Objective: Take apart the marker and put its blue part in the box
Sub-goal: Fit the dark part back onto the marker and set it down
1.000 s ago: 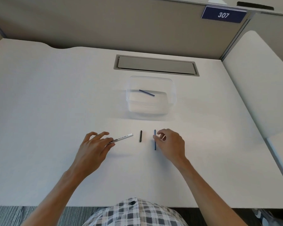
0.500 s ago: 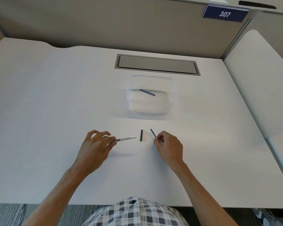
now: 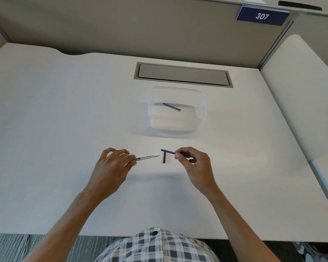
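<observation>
Near the middle of the frame, the right hand pinched one end of a thin blue marker rod, and the rod's other end reached over the top of a short dark marker cap that lay on the white table. Just to the left, the left hand held a white marker tube with black words in its fingers. Higher up, well apart from the hands, a clear plastic box held another thin blue rod.
</observation>
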